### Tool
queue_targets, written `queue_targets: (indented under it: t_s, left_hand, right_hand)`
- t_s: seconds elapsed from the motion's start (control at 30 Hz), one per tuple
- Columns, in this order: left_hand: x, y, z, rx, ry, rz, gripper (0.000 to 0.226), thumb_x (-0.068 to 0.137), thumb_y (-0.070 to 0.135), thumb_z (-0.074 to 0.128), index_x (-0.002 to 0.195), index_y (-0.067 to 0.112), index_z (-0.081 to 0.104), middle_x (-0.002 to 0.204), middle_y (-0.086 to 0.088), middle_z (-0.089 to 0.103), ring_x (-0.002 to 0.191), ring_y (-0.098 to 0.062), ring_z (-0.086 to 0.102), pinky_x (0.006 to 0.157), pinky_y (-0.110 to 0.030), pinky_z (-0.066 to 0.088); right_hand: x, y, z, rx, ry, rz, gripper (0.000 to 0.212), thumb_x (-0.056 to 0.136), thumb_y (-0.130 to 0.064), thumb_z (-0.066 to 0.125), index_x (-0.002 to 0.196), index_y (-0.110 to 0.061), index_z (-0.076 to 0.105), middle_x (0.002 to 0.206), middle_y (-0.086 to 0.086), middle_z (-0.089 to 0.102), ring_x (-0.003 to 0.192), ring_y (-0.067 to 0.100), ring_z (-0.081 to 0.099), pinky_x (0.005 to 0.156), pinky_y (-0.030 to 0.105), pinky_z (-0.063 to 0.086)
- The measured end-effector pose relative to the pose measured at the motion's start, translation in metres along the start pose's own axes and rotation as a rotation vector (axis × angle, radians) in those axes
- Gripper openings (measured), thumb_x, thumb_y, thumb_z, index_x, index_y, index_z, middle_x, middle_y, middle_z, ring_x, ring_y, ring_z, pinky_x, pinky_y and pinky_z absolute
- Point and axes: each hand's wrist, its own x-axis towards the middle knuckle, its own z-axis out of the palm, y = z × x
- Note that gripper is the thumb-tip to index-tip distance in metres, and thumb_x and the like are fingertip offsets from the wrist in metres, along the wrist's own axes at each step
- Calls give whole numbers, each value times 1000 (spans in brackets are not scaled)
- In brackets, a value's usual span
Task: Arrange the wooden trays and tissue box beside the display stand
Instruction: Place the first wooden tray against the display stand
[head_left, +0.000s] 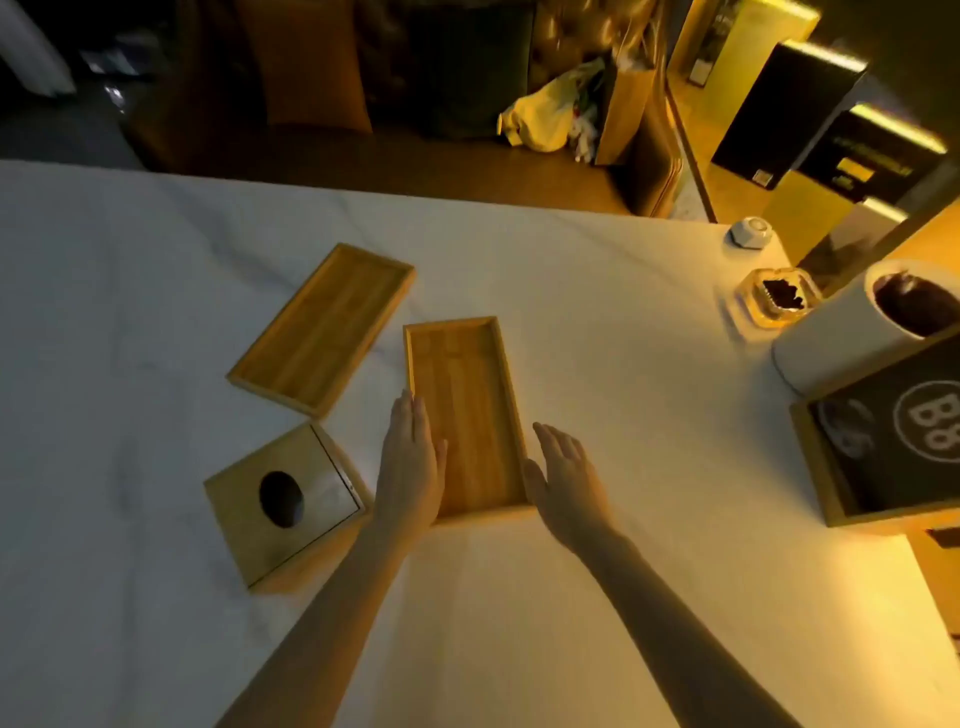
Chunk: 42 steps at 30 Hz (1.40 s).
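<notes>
I am seeing warm amber light coming in from the right, brightening the table there while its left half is fading to cool grey. Beyond the table's far edge the room is sinking into dim, soft blur. Straight edges near the frame's borders are bowing from the wide lens. The hands are casting only faint shadows.

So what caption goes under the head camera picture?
Two open hands, left hand and right hand, flank a wooden tray.

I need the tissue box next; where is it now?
In the head view, the tissue box sits on the table's near left, just left of the left hand, below the angled tray.
</notes>
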Motion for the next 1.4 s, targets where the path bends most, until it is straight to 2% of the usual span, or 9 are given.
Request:
queue_targets:
  t_s: [0.17,0.4,0.53,0.6,0.73,0.83,1.03,1.27,1.4]
  left_hand:
    - [-13,-13,22,-5,-31,-173,63,90,18,44,138,2,5,152,-20,11,140,-29,14,112,-35,20]
    - [-14,-11,29,-63,-69,-315,45,93,19,38,132,-1,27,148,-19,25,137,-30,25,111,-44,27]
    - [-10,-9,24,-258,-97,-385,42,92,14,39,130,-1,32,144,-22,30,133,-34,31,109,-48,32]
    - [-8,-10,18,-335,-115,-413,37,91,11,40,127,0,38,136,-24,38,121,-36,44,101,-49,42]
    - [-4,-8,-3,-538,-247,-505,41,91,9,36,132,13,35,109,-16,57,75,-18,54,61,-25,45]
    - [-4,-5,-21,-727,-279,-552,43,90,1,37,129,16,42,91,-8,57,74,-19,54,70,-31,47]
    - [-10,4,-59,-867,-342,-499,39,89,2,43,128,10,43,114,-15,58,106,-30,56,94,-41,47]
    - [-20,23,-80,-844,-393,-274,41,89,7,46,129,13,41,105,-7,61,102,-26,57,97,-45,46]
    - [-26,51,-73,-824,-304,-162,40,87,9,51,126,13,45,87,9,62,87,-16,60,89,-39,48]
  right_hand:
    - [0,11,31,-138,-62,62,55,97,-37,24,144,-15,4,156,4,6,143,20,0,115,37,2]
    - [-2,7,47,-31,-42,147,52,97,-26,31,144,-16,10,156,4,10,143,21,2,117,38,1]
    - [7,1,43,230,-33,222,47,93,-14,37,139,-12,28,148,6,32,138,24,24,116,40,20]
    - [6,-1,32,403,-35,194,38,89,-4,40,126,-11,45,124,3,53,120,21,44,101,33,38]
    - [-3,-7,0,744,-90,250,41,90,0,44,128,-17,48,111,-6,54,109,14,50,94,28,39]
    - [-7,-5,-15,824,-141,269,41,89,1,48,127,-14,50,102,-9,58,108,18,51,98,38,43]
    - [-21,-5,-33,912,-189,278,42,85,-2,55,127,-8,49,104,-3,58,104,18,54,90,35,49]
    - [-51,5,-47,1001,-57,211,40,86,-3,56,125,-11,50,104,-4,59,99,14,56,77,25,52]
    - [-67,19,-61,972,77,167,39,88,-3,54,126,-13,50,104,-10,60,103,17,58,90,37,50]
